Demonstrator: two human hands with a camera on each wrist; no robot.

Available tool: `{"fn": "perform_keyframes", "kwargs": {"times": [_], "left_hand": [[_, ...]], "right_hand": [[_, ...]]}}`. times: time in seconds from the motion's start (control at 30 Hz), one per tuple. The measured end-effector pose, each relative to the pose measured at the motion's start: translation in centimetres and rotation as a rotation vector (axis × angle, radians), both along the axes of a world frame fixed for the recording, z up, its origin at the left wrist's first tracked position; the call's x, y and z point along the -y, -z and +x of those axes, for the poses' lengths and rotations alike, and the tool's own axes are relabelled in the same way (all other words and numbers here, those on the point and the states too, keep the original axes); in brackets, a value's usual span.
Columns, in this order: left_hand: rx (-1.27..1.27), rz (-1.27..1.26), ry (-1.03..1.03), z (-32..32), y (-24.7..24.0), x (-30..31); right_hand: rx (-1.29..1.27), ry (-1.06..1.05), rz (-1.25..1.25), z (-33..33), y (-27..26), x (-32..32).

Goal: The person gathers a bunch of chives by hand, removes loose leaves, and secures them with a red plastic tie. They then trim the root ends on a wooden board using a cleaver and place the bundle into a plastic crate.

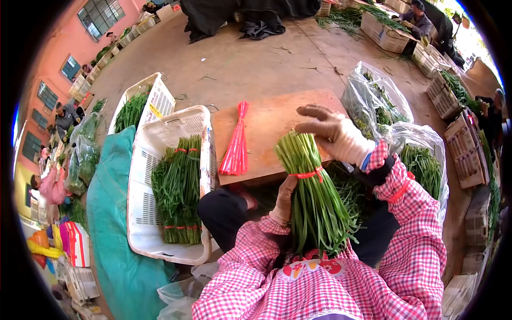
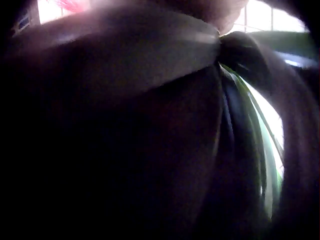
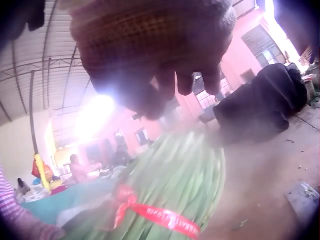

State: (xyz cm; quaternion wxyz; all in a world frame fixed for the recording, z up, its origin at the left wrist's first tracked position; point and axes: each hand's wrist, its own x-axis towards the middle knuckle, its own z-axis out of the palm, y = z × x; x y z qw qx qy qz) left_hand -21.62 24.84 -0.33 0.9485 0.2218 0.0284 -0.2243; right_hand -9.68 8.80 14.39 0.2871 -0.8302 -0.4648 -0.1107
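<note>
Two white crates, left side. Near crate [image 1: 136,213]: I see tied green bunches [image 1: 176,186] lying in it, red bands at both ends; exact number unclear to me. Far crate [image 1: 165,101]: loose-looking greens, no count possible. Right side, two clear bags, far bag [image 1: 356,95] and near bag [image 1: 438,140], both holding greens.

One bunch [image 1: 320,213] is out, upright and slightly tilted, in front of the person's torso, at the board's near edge. Long flat green leaves, paler at the cut-looking top, darker and spreading below, one red band [image 1: 306,174] knotted round the upper part.

Left hand [image 1: 284,200] grips the bunch's left side just under the band; my left wrist feed is too dark to add much. Right hand [image 1: 337,133] is wide, fingers stretched out, just above the top end, holding nothing.

One board [image 1: 277,128], one sheaf of red strips [image 1: 234,157] on its left part.
</note>
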Motion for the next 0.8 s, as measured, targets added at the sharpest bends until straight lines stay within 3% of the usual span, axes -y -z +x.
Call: {"fn": "perform_keyframes", "kwargs": {"times": [0.03,0.13,0.17,0.2,0.3,0.33,0.37,0.43,0.5,0.57,0.67,0.73,0.8], "left_hand": [[0.007,0.005,-0.002,-0.4,-1.8,0.2],[0.165,-0.035,-0.048,-0.1,-2.6,-0.6],[0.137,-0.043,-0.017,-0.3,-3.1,-1.3],[0.128,-0.076,-0.081,0.2,-2.6,-2.1],[0.146,-0.123,-0.33,2.3,-1.4,-4.1],[0.17,-0.113,-0.451,2.8,-2.0,-4.8],[0.197,-0.103,-0.573,3.1,-2.6,-5.6],[0.217,-0.111,-0.617,4.1,-0.8,-8.8],[0.299,-0.184,-0.543,3.6,-1.0,-11.0],[0.296,-0.16,-0.589,3.2,-1.5,-12.2],[0.317,-0.088,-0.701,3.7,-0.1,-15.2],[0.441,-0.145,-0.664,3.7,-0.1,-16.5],[0.397,-0.06,-0.765,3.2,-0.8,-16.5]], "right_hand": [[-0.032,-0.009,-0.077,-0.7,-0.4,0.1],[-0.373,0.132,0.206,-1.4,0.8,1.0],[-0.744,0.164,0.318,-2.3,1.2,1.2],[-0.816,0.147,0.346,-2.5,3.1,1.7],[-0.999,0.019,0.116,-5.2,7.0,3.3],[-0.855,0.009,-0.056,-5.9,7.2,4.1],[-0.971,0.07,-0.05,-7.0,7.8,5.1],[-1.255,0.055,0.194,-8.3,11.3,7.8],[-1.411,0.289,0.05,-9.7,12.1,10.8],[-1.272,0.334,-0.111,-10.6,12.0,13.8],[-1.102,0.463,0.024,-11.3,11.5,17.3],[-1.146,0.611,0.208,-11.6,10.2,17.6],[-1.148,0.643,0.333,-11.7,9.1,17.4]]}}
